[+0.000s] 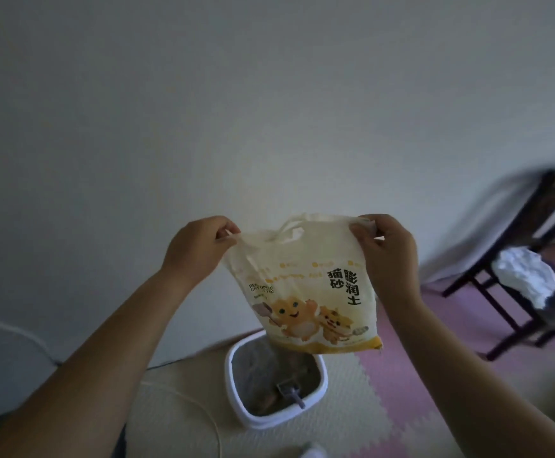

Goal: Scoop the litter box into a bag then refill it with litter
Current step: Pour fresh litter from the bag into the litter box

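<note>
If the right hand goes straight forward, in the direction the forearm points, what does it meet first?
Probably the pale wall. The right hand grips the top corner of the litter bag, and nothing else shows beyond it in that line. Depth is hard to judge in this wide-angle view.

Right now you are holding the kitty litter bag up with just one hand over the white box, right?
Not quite. Both hands hold it: the left hand and the right hand each pinch a top corner of the litter bag. The head view shows it. It does hang over the white litter box.
</note>
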The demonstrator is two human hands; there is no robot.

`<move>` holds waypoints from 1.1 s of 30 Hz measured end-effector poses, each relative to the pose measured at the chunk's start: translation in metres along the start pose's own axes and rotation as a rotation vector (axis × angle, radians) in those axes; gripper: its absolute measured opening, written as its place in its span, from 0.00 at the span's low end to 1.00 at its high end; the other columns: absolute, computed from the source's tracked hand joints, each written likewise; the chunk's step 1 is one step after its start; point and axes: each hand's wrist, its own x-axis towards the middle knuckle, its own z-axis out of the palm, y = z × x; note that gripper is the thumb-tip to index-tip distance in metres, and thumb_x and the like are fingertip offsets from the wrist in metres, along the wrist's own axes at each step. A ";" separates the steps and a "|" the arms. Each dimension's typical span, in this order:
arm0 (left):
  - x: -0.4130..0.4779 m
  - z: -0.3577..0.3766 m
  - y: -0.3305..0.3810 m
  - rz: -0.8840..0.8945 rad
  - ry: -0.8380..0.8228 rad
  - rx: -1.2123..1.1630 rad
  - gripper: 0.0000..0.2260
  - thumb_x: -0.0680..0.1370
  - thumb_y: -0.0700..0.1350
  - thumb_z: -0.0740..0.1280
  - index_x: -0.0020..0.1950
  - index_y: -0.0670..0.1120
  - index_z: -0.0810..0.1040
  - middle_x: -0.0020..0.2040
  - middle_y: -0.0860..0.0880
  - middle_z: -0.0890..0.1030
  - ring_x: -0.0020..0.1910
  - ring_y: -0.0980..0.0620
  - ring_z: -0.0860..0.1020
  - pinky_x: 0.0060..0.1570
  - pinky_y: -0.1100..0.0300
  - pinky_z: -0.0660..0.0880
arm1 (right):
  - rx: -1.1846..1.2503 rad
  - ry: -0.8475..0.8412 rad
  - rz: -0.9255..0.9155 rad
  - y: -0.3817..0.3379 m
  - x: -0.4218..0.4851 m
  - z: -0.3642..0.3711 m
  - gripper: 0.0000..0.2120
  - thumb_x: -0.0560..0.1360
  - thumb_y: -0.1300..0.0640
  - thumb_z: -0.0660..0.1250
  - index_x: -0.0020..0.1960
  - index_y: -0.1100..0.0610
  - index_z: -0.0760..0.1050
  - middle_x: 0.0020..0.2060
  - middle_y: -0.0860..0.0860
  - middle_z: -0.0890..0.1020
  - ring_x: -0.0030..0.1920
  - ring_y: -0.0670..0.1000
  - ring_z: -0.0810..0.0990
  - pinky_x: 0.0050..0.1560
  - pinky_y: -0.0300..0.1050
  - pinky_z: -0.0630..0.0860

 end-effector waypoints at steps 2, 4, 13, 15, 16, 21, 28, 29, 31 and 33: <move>-0.001 0.010 0.010 0.052 -0.044 0.001 0.03 0.75 0.47 0.68 0.48 0.53 0.80 0.40 0.57 0.79 0.40 0.55 0.77 0.38 0.61 0.71 | -0.015 0.057 0.048 0.007 -0.013 -0.014 0.04 0.75 0.57 0.67 0.46 0.56 0.79 0.41 0.47 0.82 0.42 0.45 0.79 0.43 0.42 0.75; -0.003 0.019 0.022 0.091 -0.074 -0.015 0.04 0.76 0.46 0.68 0.49 0.52 0.80 0.40 0.56 0.79 0.40 0.56 0.77 0.39 0.60 0.72 | -0.025 0.108 0.078 0.015 -0.024 -0.031 0.06 0.76 0.56 0.67 0.48 0.57 0.80 0.42 0.48 0.82 0.43 0.48 0.79 0.45 0.48 0.78; -0.006 0.068 0.072 0.142 -0.174 -0.020 0.04 0.76 0.45 0.68 0.49 0.51 0.81 0.41 0.55 0.79 0.42 0.55 0.77 0.39 0.60 0.71 | -0.013 0.205 0.186 0.065 -0.047 -0.085 0.04 0.76 0.56 0.67 0.48 0.53 0.80 0.41 0.46 0.82 0.42 0.45 0.80 0.45 0.47 0.79; -0.005 0.087 0.085 0.143 -0.165 -0.041 0.04 0.76 0.45 0.67 0.49 0.51 0.81 0.42 0.55 0.79 0.42 0.56 0.77 0.39 0.62 0.70 | 0.009 0.219 0.208 0.081 -0.047 -0.093 0.03 0.76 0.56 0.67 0.48 0.52 0.79 0.41 0.46 0.82 0.43 0.45 0.80 0.45 0.46 0.80; -0.005 0.097 0.090 0.152 -0.157 -0.047 0.04 0.76 0.44 0.67 0.49 0.50 0.81 0.43 0.55 0.79 0.42 0.56 0.77 0.39 0.63 0.69 | 0.013 0.222 0.216 0.091 -0.047 -0.096 0.03 0.76 0.56 0.66 0.47 0.51 0.79 0.41 0.46 0.82 0.42 0.45 0.80 0.44 0.45 0.79; -0.001 0.170 0.095 0.179 -0.174 -0.110 0.05 0.77 0.42 0.67 0.50 0.47 0.81 0.45 0.55 0.79 0.44 0.58 0.76 0.39 0.73 0.66 | -0.013 0.274 0.271 0.150 -0.049 -0.087 0.04 0.76 0.56 0.66 0.44 0.49 0.78 0.39 0.47 0.81 0.39 0.46 0.79 0.39 0.41 0.74; 0.002 0.337 0.041 0.247 -0.166 -0.207 0.04 0.77 0.41 0.67 0.50 0.46 0.81 0.44 0.54 0.78 0.44 0.57 0.77 0.42 0.72 0.70 | -0.113 0.438 0.284 0.299 -0.078 -0.033 0.05 0.76 0.58 0.66 0.44 0.48 0.76 0.39 0.47 0.80 0.39 0.47 0.78 0.39 0.47 0.77; 0.000 0.364 0.032 0.267 -0.169 -0.206 0.05 0.77 0.41 0.67 0.50 0.46 0.81 0.44 0.54 0.78 0.44 0.56 0.77 0.42 0.70 0.72 | -0.116 0.457 0.283 0.322 -0.085 -0.023 0.07 0.76 0.58 0.66 0.43 0.46 0.75 0.39 0.47 0.79 0.39 0.46 0.78 0.39 0.45 0.77; -0.008 0.416 0.012 0.297 -0.171 -0.221 0.05 0.77 0.40 0.67 0.50 0.45 0.81 0.44 0.53 0.78 0.44 0.55 0.77 0.43 0.64 0.76 | -0.116 0.497 0.279 0.369 -0.101 -0.003 0.10 0.76 0.58 0.66 0.43 0.43 0.74 0.39 0.46 0.79 0.40 0.46 0.78 0.39 0.41 0.75; -0.015 0.465 -0.007 0.329 -0.156 -0.252 0.04 0.76 0.40 0.67 0.49 0.45 0.81 0.44 0.53 0.79 0.44 0.54 0.77 0.42 0.63 0.76 | -0.117 0.548 0.282 0.417 -0.117 0.013 0.09 0.76 0.59 0.67 0.44 0.45 0.76 0.40 0.47 0.80 0.40 0.47 0.79 0.39 0.40 0.76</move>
